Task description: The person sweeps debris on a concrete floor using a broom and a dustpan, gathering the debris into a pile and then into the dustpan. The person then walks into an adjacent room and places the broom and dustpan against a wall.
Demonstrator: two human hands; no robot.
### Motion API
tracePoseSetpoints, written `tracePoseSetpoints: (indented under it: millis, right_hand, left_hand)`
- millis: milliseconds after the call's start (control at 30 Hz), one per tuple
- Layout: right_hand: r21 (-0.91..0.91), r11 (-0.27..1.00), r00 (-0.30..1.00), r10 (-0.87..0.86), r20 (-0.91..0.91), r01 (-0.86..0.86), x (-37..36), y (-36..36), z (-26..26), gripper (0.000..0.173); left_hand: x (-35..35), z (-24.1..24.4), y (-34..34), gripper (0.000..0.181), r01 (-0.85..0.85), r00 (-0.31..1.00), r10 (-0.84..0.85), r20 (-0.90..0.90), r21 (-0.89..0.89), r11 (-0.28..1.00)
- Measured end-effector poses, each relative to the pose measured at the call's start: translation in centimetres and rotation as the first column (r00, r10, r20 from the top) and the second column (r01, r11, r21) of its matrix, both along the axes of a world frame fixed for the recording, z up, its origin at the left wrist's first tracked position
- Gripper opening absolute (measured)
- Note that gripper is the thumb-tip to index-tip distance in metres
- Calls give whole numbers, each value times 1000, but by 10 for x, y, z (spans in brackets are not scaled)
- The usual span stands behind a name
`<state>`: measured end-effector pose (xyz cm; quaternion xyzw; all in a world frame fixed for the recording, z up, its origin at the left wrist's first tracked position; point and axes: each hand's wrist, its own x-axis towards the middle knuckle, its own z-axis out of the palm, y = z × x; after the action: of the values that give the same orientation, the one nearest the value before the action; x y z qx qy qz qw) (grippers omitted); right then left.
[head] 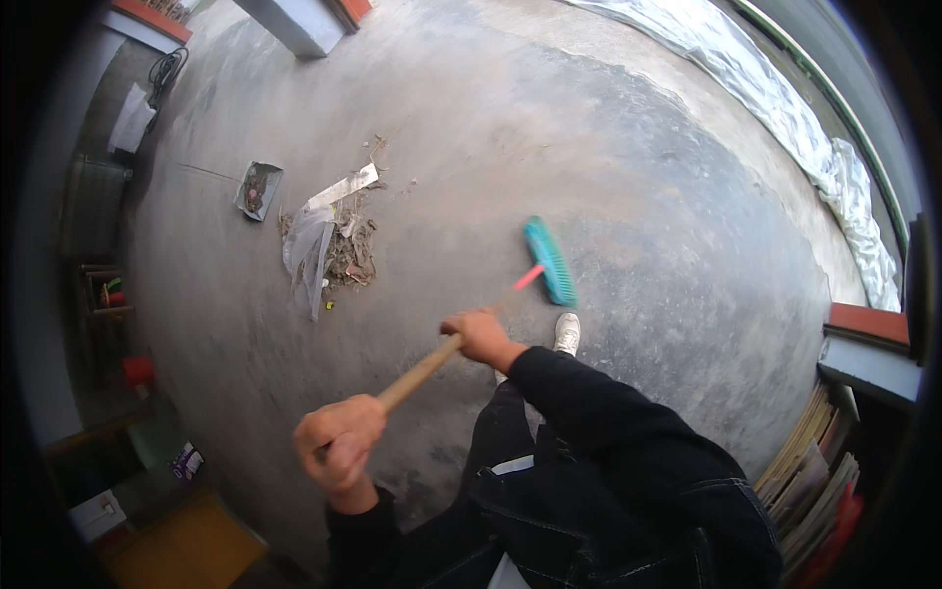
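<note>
My left hand point(341, 442) is closed round the upper end of a wooden broom handle point(421, 374). Further down the same handle, my right hand point(482, 337) grips it. The handle leads through a pink socket to a teal broom head point(550, 261), slightly blurred, over the concrete floor just ahead of my white shoe point(567, 333). Left of the broom head lies a heap of dirt and litter point(352, 250), with a crumpled plastic sheet point(307, 239) and a pale strip point(344, 186) against it. Beyond the heap sits a dustpan point(259, 191) with debris inside.
A pillar point(294, 26) stands at the top left. Clear plastic sheeting point(780, 96) runs along the right edge. Stacked boards point(806, 456) lean at the lower right. Along the left wall are a red object point(137, 373), a cable coil point(168, 73) and an orange-brown surface point(184, 545).
</note>
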<state>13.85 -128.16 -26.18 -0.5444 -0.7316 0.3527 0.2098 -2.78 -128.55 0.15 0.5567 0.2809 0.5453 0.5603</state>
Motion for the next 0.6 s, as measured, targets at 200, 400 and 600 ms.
tracePoseSetpoints:
  millis: [200, 400, 600]
  right_hand:
    - [121, 987, 949, 134, -287, -102, -114, 58, 46, 14]
    - [265, 961, 960, 143, -239, -77, -115, 28, 98, 18]
    - [120, 983, 990, -142, 2, 141, -24, -58, 80, 22]
  left_hand:
    - [-24, 52, -10, 7, 7, 944, 82, -319, 267, 964]
    - [-62, 87, -46, 26, 55, 980, 17, -198, 355, 933]
    - [-79, 39, -28, 24, 350, 913, -351, 207, 39, 936]
